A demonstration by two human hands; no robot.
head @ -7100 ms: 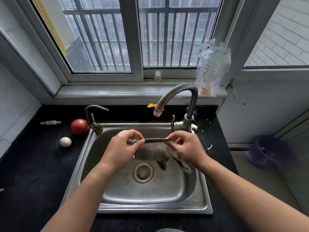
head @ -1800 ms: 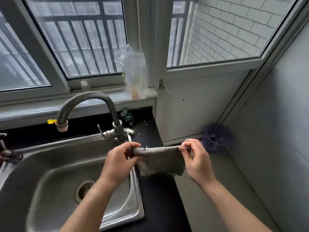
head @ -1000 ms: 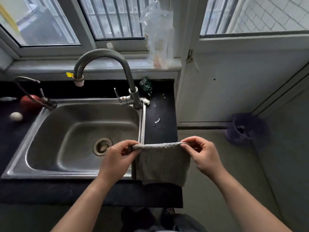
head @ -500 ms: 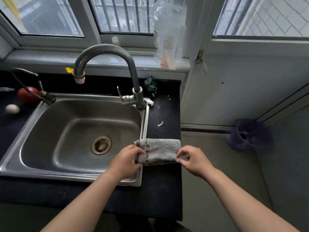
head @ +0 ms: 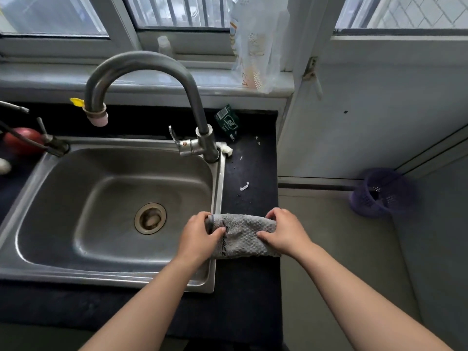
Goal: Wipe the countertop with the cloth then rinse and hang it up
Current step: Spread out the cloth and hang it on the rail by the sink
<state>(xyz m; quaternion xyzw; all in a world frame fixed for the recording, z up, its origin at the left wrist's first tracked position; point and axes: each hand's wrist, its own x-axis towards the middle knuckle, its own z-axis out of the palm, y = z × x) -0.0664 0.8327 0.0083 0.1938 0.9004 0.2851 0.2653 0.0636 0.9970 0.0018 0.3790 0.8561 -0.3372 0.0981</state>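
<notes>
A grey textured cloth [head: 241, 235] lies folded flat on the narrow black countertop [head: 250, 171] just right of the steel sink [head: 109, 206]. My left hand [head: 200, 235] pinches the cloth's left edge over the sink rim. My right hand [head: 283, 230] presses and grips its right edge at the counter's right border. The tall curved tap [head: 141, 72] stands behind the basin with no water running.
White scraps [head: 244, 186] and a green packet [head: 226, 121] lie on the counter behind the cloth. A purple basket [head: 379, 192] sits on the floor at right. A red tomato [head: 21, 140] and a small side tap [head: 50, 144] are at the far left. A plastic bag [head: 255, 41] stands on the windowsill.
The cloth went from being held over the sink, to stretched in the air, to laid down on the counter right of the sink. Both hands now rest on it, closer together.
</notes>
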